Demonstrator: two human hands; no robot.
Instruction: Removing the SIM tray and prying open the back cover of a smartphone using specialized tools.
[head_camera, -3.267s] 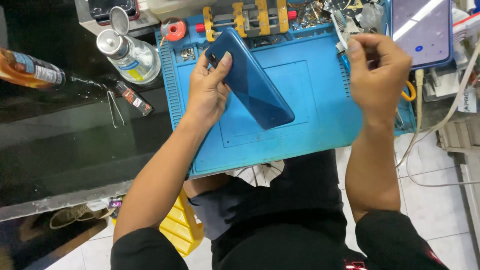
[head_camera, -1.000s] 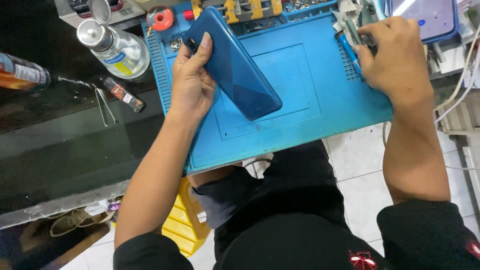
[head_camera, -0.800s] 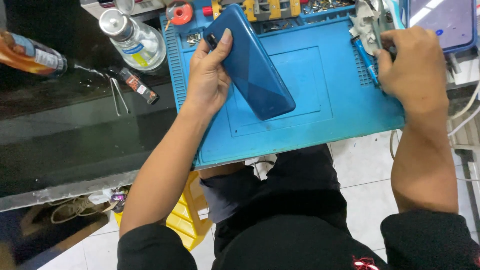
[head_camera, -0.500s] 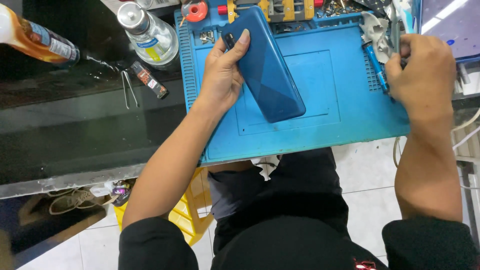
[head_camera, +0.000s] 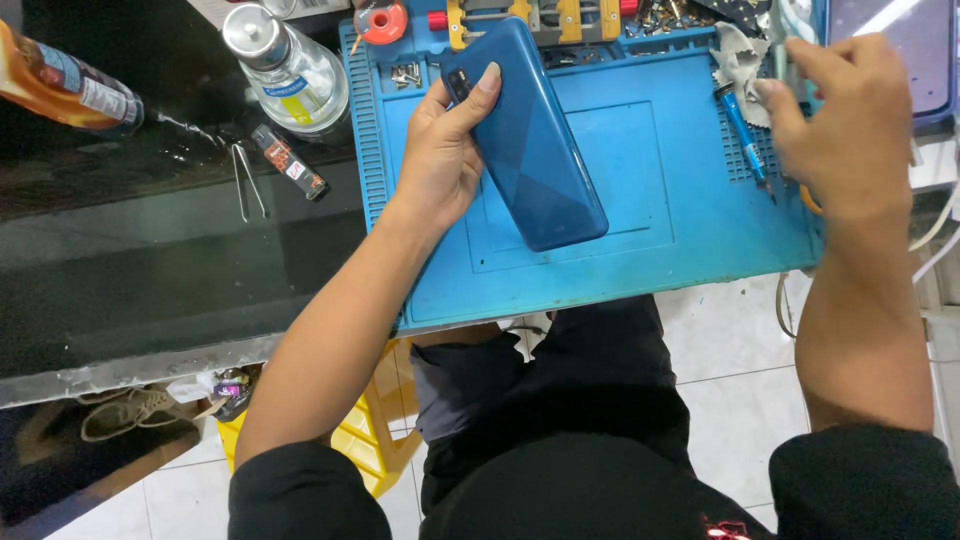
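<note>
Fingers (head_camera: 478, 88) of the left hand (head_camera: 440, 160) curl over the far end and left edge of a blue phone (head_camera: 528, 135), lying back-up and slantwise on the work mat (head_camera: 660, 250); grip closed on it. Right hand (head_camera: 850, 130): fingers loosely bent, half closed, fingertips at a grey cloth (head_camera: 745, 65) by the mat's far right corner; whether they pinch it cannot be told.

Edges and free room: the phone's near end points to the mat's centre, with bare mat around it on the near and right sides. A blue pen-shaped tool (head_camera: 742, 128) lies just left of the right hand, well apart from the phone. The mat's near edge overhangs the person's lap.

Surface and room: blue ribbed mat on a black glossy bench (head_camera: 150, 280); white tiled floor (head_camera: 730, 350) below, a yellow stool (head_camera: 375, 430) beneath the bench edge.

Containers: clear bottle with metal cap (head_camera: 285, 70) just left of the mat's far corner; orange bottle (head_camera: 65, 90) lying at far left; small vial (head_camera: 290, 162) and tweezers (head_camera: 245, 180) between them. Mat compartments at the far edge hold small screws (head_camera: 405, 73) and yellow clamps (head_camera: 520, 15).
</note>
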